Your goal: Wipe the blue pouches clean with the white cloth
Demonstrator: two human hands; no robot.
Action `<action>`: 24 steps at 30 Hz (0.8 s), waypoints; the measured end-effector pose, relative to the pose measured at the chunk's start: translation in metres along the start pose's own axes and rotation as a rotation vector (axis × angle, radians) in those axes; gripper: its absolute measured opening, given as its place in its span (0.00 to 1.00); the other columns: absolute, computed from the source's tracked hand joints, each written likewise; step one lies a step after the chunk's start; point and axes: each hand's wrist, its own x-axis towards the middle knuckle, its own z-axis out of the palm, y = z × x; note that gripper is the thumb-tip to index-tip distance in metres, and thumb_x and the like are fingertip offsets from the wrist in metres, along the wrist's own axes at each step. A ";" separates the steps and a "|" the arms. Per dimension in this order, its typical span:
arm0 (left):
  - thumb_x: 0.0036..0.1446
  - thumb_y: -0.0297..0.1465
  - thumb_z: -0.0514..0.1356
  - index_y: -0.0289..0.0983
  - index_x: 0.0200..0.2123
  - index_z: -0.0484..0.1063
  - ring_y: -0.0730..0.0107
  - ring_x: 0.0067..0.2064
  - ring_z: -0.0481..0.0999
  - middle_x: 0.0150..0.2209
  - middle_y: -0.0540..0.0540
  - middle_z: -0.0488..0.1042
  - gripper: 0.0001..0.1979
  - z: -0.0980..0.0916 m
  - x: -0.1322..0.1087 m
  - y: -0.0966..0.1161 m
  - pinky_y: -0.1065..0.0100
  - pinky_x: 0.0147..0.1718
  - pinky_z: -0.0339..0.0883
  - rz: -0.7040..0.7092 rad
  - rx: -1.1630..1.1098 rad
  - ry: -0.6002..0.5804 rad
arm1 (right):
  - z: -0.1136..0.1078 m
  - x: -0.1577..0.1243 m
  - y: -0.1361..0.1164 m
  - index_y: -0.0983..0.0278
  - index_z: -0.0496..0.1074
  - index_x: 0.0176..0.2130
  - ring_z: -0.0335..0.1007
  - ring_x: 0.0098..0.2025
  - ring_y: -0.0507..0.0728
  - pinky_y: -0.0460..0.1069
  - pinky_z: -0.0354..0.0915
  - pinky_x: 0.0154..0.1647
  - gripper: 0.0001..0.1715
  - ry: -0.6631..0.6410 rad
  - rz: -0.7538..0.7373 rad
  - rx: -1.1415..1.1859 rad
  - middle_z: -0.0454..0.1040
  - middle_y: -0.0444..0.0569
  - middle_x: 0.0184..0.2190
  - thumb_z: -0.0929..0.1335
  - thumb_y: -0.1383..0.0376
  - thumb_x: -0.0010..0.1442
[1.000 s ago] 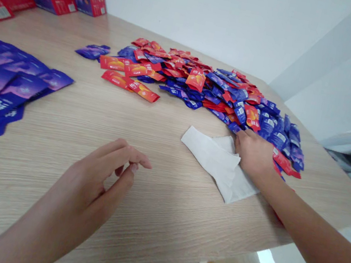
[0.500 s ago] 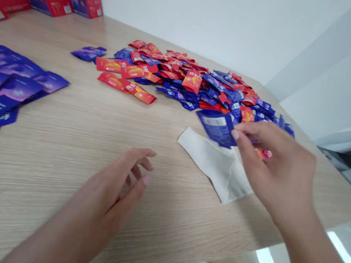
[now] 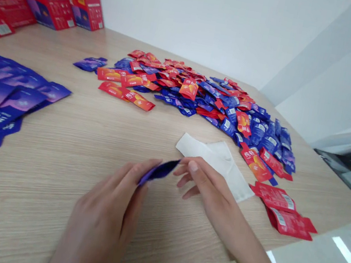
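While the left hand [image 3: 103, 209] pinches the blue sachet [image 3: 162, 170] between thumb and fingers, the right hand [image 3: 214, 192] is loosely spread, index fingertip at the opposite end; contact there cannot be confirmed. The sachet lies between the hands, above the tabletop [image 3: 103, 137], tilted nearly edge-on. Its long axis runs from the left hand's grip, rightward and away, to the right fingertips. The left hand is the nearer. A white cloth [image 3: 201, 149] lies just beyond the right hand; red packets [image 3: 286, 212] lie to its right. A sachet heap [image 3: 199, 92] extends beyond both hands. Purple pouches [image 3: 18, 97] lie left of the left hand; red boxes [image 3: 59, 9] stand farther off, near the wall [image 3: 215, 20].
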 end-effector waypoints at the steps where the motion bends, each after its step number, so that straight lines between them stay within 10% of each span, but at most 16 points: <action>1: 0.73 0.30 0.54 0.49 0.66 0.69 0.60 0.47 0.84 0.52 0.48 0.84 0.21 0.000 -0.001 -0.001 0.57 0.44 0.80 0.095 0.143 0.043 | 0.001 -0.001 0.000 0.62 0.79 0.53 0.81 0.38 0.56 0.48 0.76 0.34 0.30 -0.021 0.062 0.060 0.83 0.52 0.41 0.63 0.42 0.76; 6: 0.64 0.20 0.57 0.42 0.65 0.72 0.48 0.48 0.81 0.53 0.39 0.81 0.28 0.007 -0.006 -0.006 0.47 0.41 0.79 0.318 0.448 -0.042 | 0.003 -0.004 0.002 0.62 0.75 0.58 0.81 0.30 0.56 0.48 0.76 0.28 0.31 -0.206 0.251 0.206 0.83 0.50 0.37 0.68 0.42 0.71; 15: 0.71 0.30 0.55 0.40 0.69 0.69 0.50 0.65 0.76 0.66 0.40 0.77 0.25 0.018 -0.021 -0.020 0.47 0.59 0.78 0.380 0.426 -0.105 | -0.011 -0.006 0.008 0.58 0.72 0.62 0.79 0.29 0.54 0.49 0.76 0.27 0.22 -0.012 0.136 -0.201 0.82 0.49 0.42 0.68 0.56 0.72; 18: 0.68 0.22 0.53 0.42 0.70 0.68 0.51 0.61 0.79 0.65 0.40 0.78 0.30 0.017 -0.023 -0.021 0.48 0.55 0.80 0.276 0.475 -0.173 | -0.026 -0.012 0.001 0.57 0.77 0.57 0.79 0.33 0.57 0.52 0.77 0.33 0.19 0.170 -0.030 -0.475 0.81 0.48 0.38 0.67 0.54 0.74; 24: 0.64 0.20 0.53 0.31 0.69 0.67 0.48 0.67 0.74 0.68 0.36 0.75 0.31 0.016 -0.033 -0.031 0.47 0.61 0.79 0.308 0.464 -0.155 | -0.045 -0.011 0.030 0.63 0.75 0.64 0.72 0.67 0.72 0.72 0.68 0.68 0.28 0.368 -0.264 -0.960 0.75 0.62 0.65 0.68 0.51 0.73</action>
